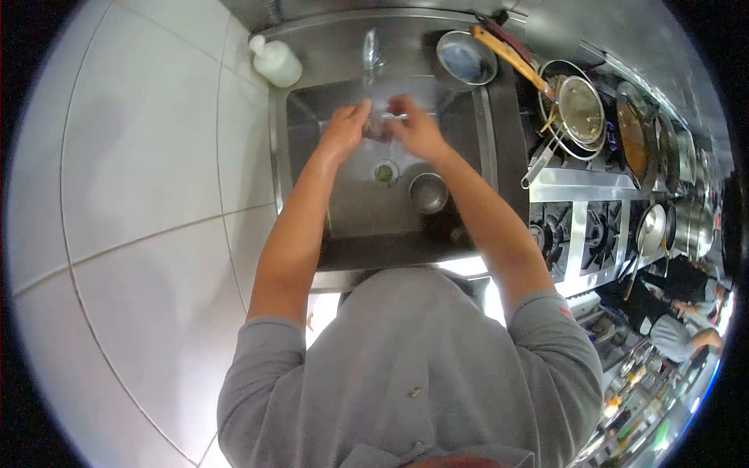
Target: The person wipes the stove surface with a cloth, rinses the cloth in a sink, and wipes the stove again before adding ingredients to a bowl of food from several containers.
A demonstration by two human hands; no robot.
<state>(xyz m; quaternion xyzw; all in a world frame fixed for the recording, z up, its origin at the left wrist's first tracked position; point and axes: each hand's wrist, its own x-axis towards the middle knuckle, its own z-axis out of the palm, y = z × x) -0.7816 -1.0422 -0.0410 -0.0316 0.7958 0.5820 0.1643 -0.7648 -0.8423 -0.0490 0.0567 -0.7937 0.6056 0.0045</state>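
Note:
Both my hands are over the metal sink [359,222], just below the tap [370,48], where water seems to run down. My left hand [346,130] is closed at the edge of a small dark, partly shiny thing [377,129], whose kind I cannot make out. On the other side of it, my right hand [417,130] is smeared by motion, so its grip does not show. Below the hands lies the drain [385,173] with something green in it. A small round metal bowl [428,193] sits in the basin near my right forearm.
A white pump bottle [278,63] stands at the sink's back left corner. Back right is a metal bowl [466,58]. Strainers [581,111] and pans [636,136] rest on the stove [573,226] to the right. Another person [675,337] is farther right. Tiled wall [148,140] borders the left.

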